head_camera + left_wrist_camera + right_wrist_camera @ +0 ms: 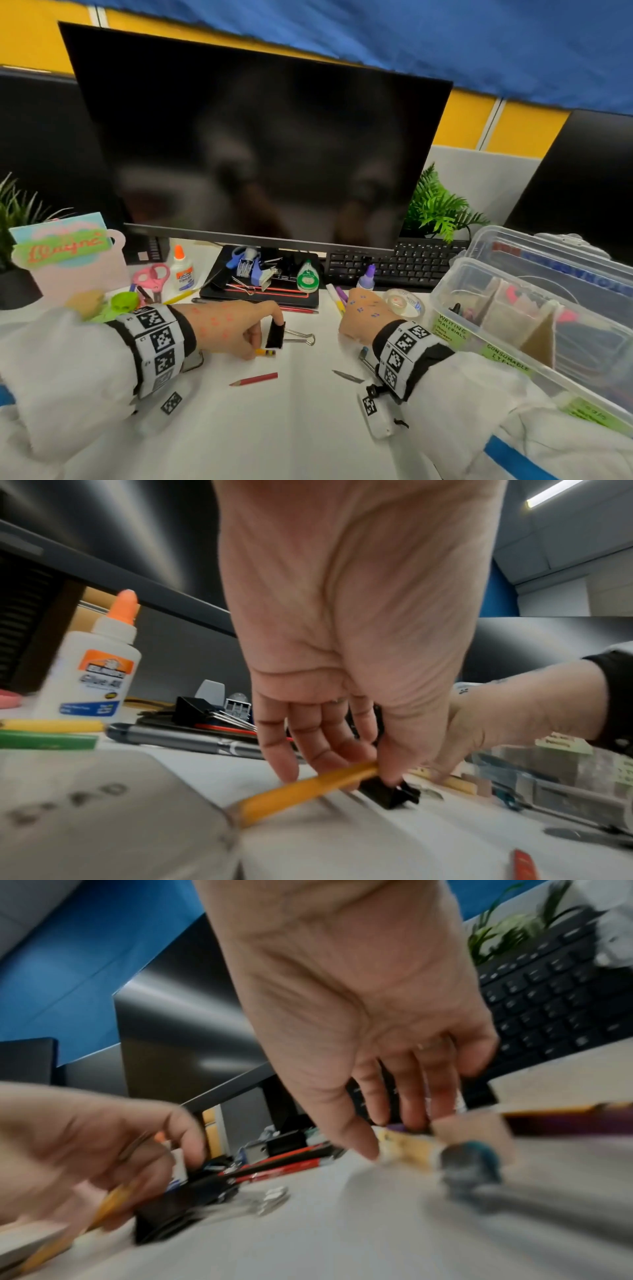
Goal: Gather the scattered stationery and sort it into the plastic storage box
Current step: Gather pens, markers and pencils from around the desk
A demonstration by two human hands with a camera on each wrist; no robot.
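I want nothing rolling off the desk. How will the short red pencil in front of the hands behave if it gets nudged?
The red pencil lies loose on the flat white desk, so a sideways nudge would probably roll or skid it. It looks short, stiff and light, so likely easy to pinch. Its sharpened tip may snap if dropped.

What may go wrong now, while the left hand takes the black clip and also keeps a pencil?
1. The left hand holds a yellow pencil while pinching the binder clip; either may slip.
2. A small blade lies near the right hand; it may cut.
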